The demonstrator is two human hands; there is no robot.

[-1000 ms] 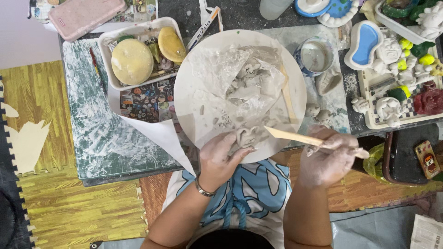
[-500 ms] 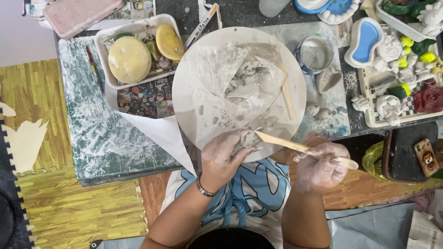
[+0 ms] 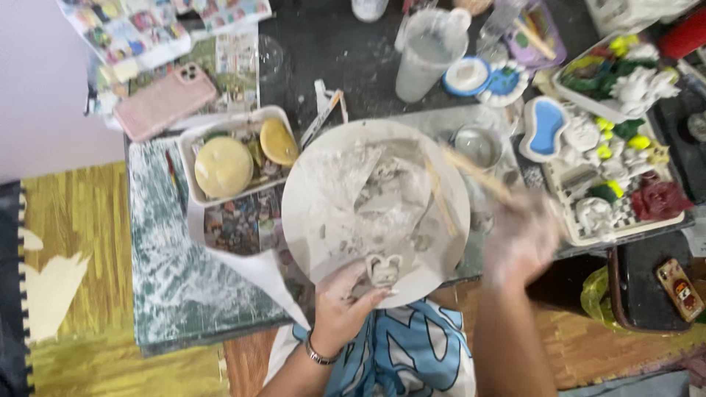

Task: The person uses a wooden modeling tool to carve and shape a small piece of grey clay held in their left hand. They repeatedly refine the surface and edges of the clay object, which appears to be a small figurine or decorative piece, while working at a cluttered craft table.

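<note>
**Head view: clay piece held at near rim of round board**

I am gripping a small grey clay piece [image 3: 384, 269] with my left hand [image 3: 346, 301]. My left fingers [image 3: 368, 292] are curling around its lower edge, clenched on it. The piece is sitting at the near rim of the round white board [image 3: 309, 198], which is smeared with clay scraps.

My right hand [image 3: 518, 246] is blurring at the right edge of the board. Its fingers are closing around a thin wooden stick [image 3: 478, 176], which is slanting up and left over the board's far right side. The exact grip is too blurred to tell in detail.

The board is resting on the table [image 3: 169, 257], on a green-and-white marbled sheet. Just left of the board, a white tray [image 3: 193, 147] is holding a yellow disc [image 3: 223, 167]. A pink phone [image 3: 165, 101] is lying beyond that tray. To the right, a second tray [image 3: 581, 239] is carrying small painted figures. A clear cup [image 3: 423, 62] is standing beyond the board.
</note>
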